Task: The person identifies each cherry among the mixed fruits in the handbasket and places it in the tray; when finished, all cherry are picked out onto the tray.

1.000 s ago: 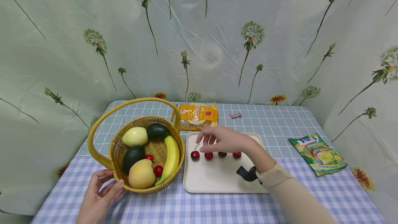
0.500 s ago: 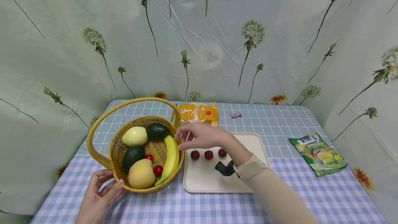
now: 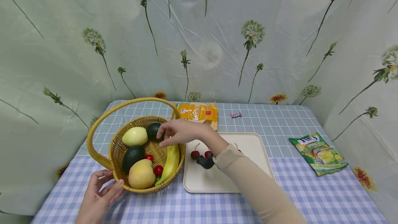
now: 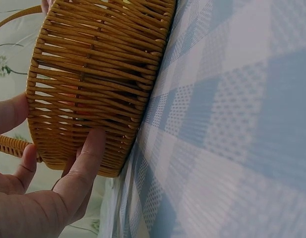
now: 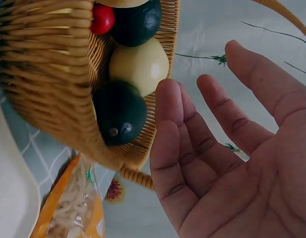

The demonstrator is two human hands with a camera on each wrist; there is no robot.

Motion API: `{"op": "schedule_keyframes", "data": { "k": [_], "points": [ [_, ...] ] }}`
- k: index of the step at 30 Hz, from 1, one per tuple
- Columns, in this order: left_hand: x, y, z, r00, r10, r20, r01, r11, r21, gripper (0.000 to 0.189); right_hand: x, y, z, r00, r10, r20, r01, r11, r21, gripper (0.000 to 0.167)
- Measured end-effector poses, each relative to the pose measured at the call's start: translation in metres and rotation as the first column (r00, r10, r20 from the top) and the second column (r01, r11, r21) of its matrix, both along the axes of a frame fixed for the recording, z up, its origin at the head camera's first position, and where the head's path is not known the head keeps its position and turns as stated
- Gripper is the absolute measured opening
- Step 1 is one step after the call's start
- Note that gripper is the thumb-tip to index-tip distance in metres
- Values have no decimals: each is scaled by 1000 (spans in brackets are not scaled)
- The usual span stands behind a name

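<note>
The yellow wicker basket stands left of the tray. My left hand touches its near left side, the thumb at the rim; in the left wrist view a fingertip rests against the woven wall. Over the basket's right part hovers my right hand, fingers loosely bent, nothing seen in them. Inside lie a banana, a peach-like fruit, a pale yellow-green fruit, two dark green avocado-like fruits and two small red fruits. Cherries lie on the cream tray, some hidden by my right arm.
The basket's tall handle arches above it. An orange food packet lies behind the tray, and a small pink-wrapped sweet lies farther back. At the right is a green Fox's bag. Patterned cloth hangs behind the table.
My right hand has moved left, from above the cherries on the tray to above the basket. My left hand and the basket have stayed in place.
</note>
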State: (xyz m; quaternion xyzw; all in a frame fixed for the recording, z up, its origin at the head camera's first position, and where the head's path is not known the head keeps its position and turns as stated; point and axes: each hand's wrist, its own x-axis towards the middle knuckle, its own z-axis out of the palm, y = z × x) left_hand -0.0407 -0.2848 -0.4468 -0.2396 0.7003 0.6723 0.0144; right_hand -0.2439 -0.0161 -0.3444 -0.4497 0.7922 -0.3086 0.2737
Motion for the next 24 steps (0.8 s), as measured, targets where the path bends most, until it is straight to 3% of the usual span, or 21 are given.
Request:
{"op": "schedule_keyframes", "data": {
  "k": [8, 14, 24],
  "points": [
    [1, 1, 0, 1000, 7, -11, -7, 1000, 4, 44, -7, -26, -2, 991, 48, 123, -52, 998, 27, 37],
    [1, 2, 1, 1000, 6, 4, -6, 1000, -4, 43, -9, -45, -7, 983, 40, 179, -60, 992, 107, 42],
    [3, 1, -3, 997, -10, -79, 10, 1000, 3, 43, -9, -69, -17, 977, -6, 213, -50, 964, 261, 30]
  ]
}}
